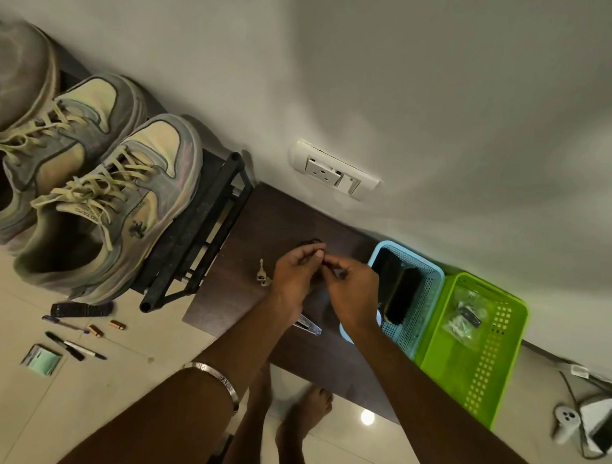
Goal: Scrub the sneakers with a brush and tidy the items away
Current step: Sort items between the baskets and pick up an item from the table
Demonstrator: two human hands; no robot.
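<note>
I'm seeing the floor running under everything, tiled and pale, with the wall standing beyond both hands. The dark desk is sitting directly beneath the hands. Off to the left of the left hand, the sneakers are resting as a pair on a black rack, toes toward the wall, laces tied. Just right of the right hand, a blue basket is sitting on the desk with the brush lying inside it, bristles dark. A green basket is touching the blue one on its far-right side, holding small bagged items I can't identify.

Left hand and right hand are meeting at the fingertips above the desk, both pinching one small dark thing; too small to tell what it is. A metal bangle is riding on the left forearm.

Just left of the left hand, a small key is lying on the desk. Under the left wrist, a metal clip-like piece is poking out. Down left of the left arm, on the floor: a remote, pens, two batteries, a small green pad. Bare feet are showing between the forearms. A wall socket is sitting beyond the hands.
</note>
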